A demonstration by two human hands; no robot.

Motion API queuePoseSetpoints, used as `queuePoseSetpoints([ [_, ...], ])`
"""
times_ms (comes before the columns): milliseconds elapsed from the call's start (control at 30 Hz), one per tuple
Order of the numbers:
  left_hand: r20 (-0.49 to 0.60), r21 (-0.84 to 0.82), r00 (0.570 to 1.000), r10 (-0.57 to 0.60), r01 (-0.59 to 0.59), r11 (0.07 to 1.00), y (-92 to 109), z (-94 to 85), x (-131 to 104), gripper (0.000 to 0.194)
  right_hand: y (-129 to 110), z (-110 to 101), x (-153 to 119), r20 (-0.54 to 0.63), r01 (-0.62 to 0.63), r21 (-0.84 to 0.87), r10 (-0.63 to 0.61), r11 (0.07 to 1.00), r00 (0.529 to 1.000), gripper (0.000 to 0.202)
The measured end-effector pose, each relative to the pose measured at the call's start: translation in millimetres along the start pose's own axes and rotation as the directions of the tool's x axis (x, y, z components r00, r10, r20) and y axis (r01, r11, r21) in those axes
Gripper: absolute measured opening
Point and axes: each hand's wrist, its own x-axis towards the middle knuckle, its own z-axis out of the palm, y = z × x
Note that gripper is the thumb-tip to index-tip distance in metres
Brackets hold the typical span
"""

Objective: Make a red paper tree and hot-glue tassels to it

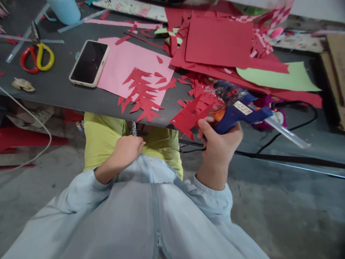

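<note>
My right hand (221,142) is wrapped round a blue glue gun (231,117) with a clear glue stick poking out of its back end. A red paper fish shape (185,117) with a small eye lies at the table edge, against the fingers of that hand. My left hand (128,149) rests in my lap with its fingers curled; whatever it may hold is hidden. Several red cut-out fish shapes (144,95) overlap on a pink sheet (118,57), and a phone (89,64) lies on the sheet's left side.
Red and yellow scissors (37,57), a blue cup (66,12) and clear glue sticks lie on the left of the dark table (61,95). Red sheets (218,43), a green sheet (285,77) and paper scraps cover the back right. A black cable (304,126) runs along the right.
</note>
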Motion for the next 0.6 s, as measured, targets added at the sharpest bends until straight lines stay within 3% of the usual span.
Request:
queuePoseSetpoints([
  [100,-0.127,-0.021,0.992,-0.016,0.013,1.0,-1.3,-27.1,-15.6,0.024,0.3,2.1,0.1,0.007,-0.013,-0.003,0.013,1.0,1.0,0.033],
  [200,-0.174,-0.048,0.981,0.091,-0.1,0.994,-3.6,-54.5,-23.1,0.025,-1.3,4.2,0.3,-0.01,-0.033,-0.011,0.033,0.999,0.999,0.035],
  [300,-0.301,0.011,0.954,0.018,-0.015,1.0,-12.0,-84.2,-16.5,0.023,-3.0,4.9,0.7,-0.028,-0.035,-0.012,0.035,0.999,0.999,0.036],
  [433,-0.438,0.028,0.898,0.045,-0.037,0.999,-34.2,-124.7,20.5,0.04,-2.1,4.1,1.4,-0.026,-0.03,0.0,0.03,1.0,0.999,0.038],
  [600,-0.413,0.153,0.88,0.233,-0.185,0.971,-60.2,-157.3,87.5,0.052,1.0,3.3,3.1,-0.006,-0.031,-0.034,0.031,0.999,0.999,0.033],
])
